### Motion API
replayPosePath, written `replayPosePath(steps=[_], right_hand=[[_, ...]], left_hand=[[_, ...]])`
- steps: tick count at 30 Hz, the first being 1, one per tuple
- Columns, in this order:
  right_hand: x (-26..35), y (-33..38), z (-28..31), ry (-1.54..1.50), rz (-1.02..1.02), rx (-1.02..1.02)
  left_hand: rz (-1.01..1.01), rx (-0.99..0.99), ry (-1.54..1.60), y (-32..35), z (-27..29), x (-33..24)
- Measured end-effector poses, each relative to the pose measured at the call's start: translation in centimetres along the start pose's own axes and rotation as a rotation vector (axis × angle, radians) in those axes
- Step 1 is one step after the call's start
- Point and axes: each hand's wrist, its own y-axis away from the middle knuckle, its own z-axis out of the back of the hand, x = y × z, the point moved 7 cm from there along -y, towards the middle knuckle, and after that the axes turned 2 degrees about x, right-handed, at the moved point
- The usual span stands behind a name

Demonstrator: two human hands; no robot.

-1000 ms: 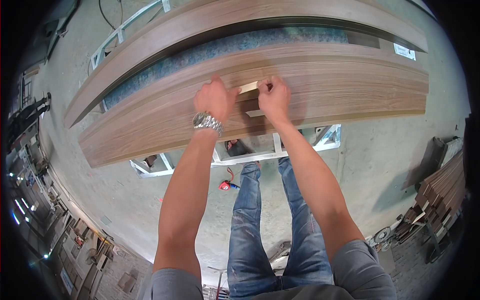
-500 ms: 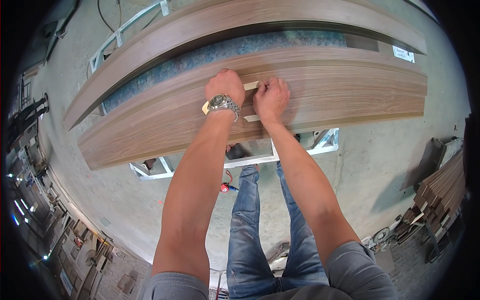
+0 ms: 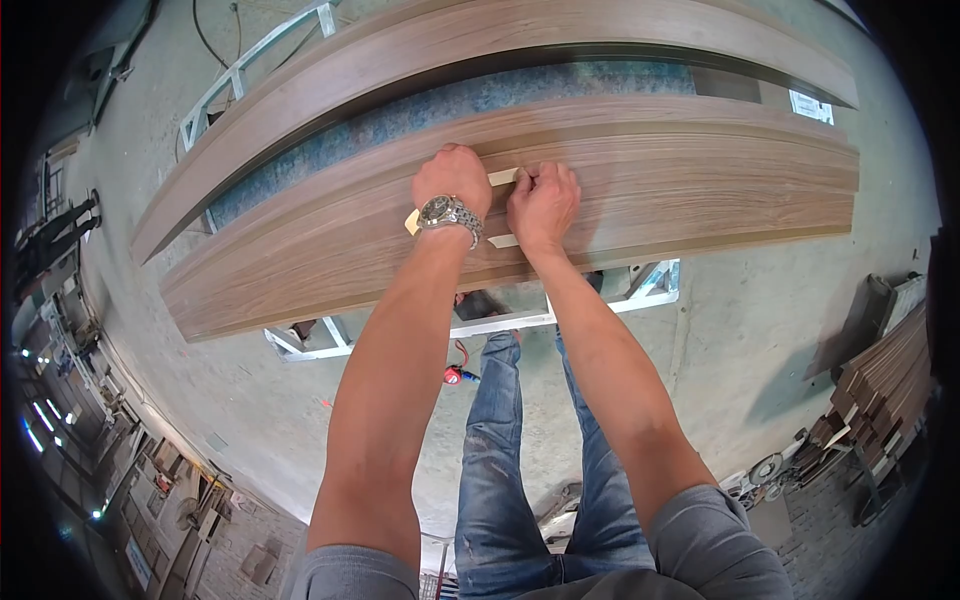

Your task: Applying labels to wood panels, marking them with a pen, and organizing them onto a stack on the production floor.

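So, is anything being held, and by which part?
The right hand pinches the upper pale strip at its right end; whether the left hand grips it cannot be told.

Looks like a woodworking workshop, judging by long wood-grain boards point(image 3: 690, 180) laid over a pale metal frame point(image 3: 500, 323), a bare, concrete-like floor point(image 3: 730, 330) with a small red tool point(image 3: 453, 376) on it, and brown planks point(image 3: 888, 385) stacked at the right. Also shows strip lights point(image 3: 40, 412) at far left and a clutter of loose materials point(image 3: 165, 485) at lower left.
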Motion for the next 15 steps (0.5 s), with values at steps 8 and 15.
replayPosePath(steps=[8,15], right_hand=[[-0.6,0.1,2.4,-0.002,0.107,0.054],[2.3,4.2,-0.6,0.163,0.720,0.544]], left_hand=[[0.007,-0.004,0.004,-0.2,-0.1,0.3],[-0.036,0.006,0.029,0.1,0.3,-0.3]])
